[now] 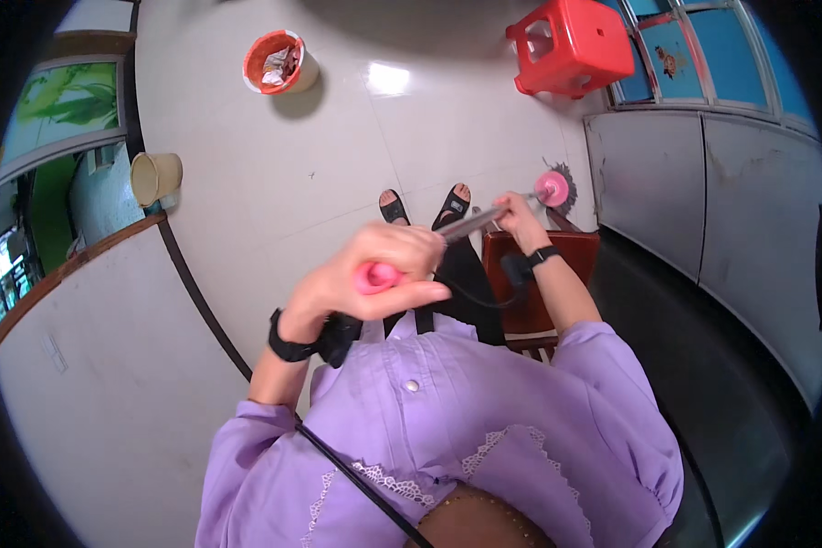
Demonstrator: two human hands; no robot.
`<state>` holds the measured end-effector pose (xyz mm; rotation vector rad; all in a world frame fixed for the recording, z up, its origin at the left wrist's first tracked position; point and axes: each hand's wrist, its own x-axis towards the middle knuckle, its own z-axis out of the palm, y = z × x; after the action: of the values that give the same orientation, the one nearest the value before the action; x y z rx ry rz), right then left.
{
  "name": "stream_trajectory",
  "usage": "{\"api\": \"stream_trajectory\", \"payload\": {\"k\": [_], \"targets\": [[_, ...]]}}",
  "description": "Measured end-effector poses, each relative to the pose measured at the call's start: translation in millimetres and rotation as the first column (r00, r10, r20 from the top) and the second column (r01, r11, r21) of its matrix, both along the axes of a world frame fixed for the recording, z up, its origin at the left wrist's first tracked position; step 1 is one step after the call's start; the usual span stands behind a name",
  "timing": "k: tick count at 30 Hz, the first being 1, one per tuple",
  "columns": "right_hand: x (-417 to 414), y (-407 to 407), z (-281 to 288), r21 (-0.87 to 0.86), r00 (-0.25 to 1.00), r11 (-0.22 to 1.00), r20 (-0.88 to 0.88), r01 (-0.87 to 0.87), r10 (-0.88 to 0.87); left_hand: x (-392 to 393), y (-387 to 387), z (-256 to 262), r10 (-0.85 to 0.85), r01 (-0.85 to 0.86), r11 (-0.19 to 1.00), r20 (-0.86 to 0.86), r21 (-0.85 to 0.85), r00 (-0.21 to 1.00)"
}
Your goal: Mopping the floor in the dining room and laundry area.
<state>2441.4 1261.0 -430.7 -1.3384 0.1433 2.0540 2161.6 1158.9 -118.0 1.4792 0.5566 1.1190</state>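
I grip a mop by its metal pole (476,222) with both hands. My left hand (390,264) is closed around the upper end, where a pink end cap (378,277) shows between thumb and fingers. Farther down the pole, my right hand (517,218) wraps around it. The pole slants away to the right, down to a round pink mop head (552,188) with a grey fringe (567,185) on the tiled floor. Both wrists wear black straps, and a dark cable hangs near the right one.
A brown chair (520,288) stands close by my right leg. Grey cabinets (647,171) line the right side, with a red plastic stool (589,48) near them. Ahead is a waste bin (308,72) holding crumpled paper. A beige bucket (161,177) hangs or stands by the left partition (109,356).
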Motion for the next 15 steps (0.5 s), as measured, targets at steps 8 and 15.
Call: {"api": "stream_trajectory", "payload": {"k": [8,15], "targets": [[-206,-17,49,-0.069,0.962,0.977,-0.201,-0.201,0.184,-72,-64,86,0.403,-0.407,0.912,-0.086,-0.045,0.911],[-304,2,87,0.149,0.8,0.864,-0.33,-0.48,0.501,-64,-68,119,0.377,-0.304,0.906,-0.234,0.294,0.896]]}}
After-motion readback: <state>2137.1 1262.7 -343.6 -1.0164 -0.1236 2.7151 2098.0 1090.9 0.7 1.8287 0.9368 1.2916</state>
